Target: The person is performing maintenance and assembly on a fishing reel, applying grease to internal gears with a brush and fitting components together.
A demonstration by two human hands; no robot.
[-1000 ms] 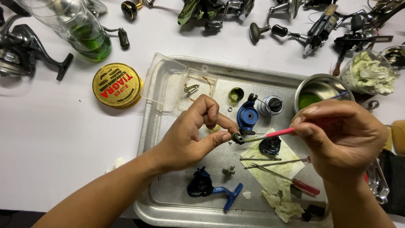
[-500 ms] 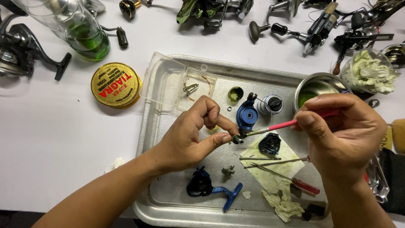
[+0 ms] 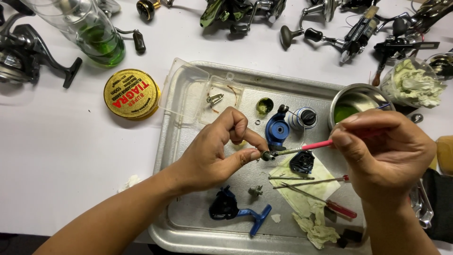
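While my left hand (image 3: 214, 151) pinches a small dark reel part (image 3: 267, 155) over the metal tray (image 3: 175, 141), my right hand (image 3: 387, 153) grips a pink-handled brush (image 3: 317, 146), tip touching it. I'd say I'm cleaning or greasing; next calls for steady, light strokes.

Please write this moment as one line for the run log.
left hand: pinches small metal part | right hand: holds pink-handled brush, tip on part | over metal tray

Pink-handled brush (image 3: 317, 145), blue reel part (image 3: 276, 130), yellow round tin (image 3: 131, 93) w/ red lettering, silver tray (image 3: 170, 141).
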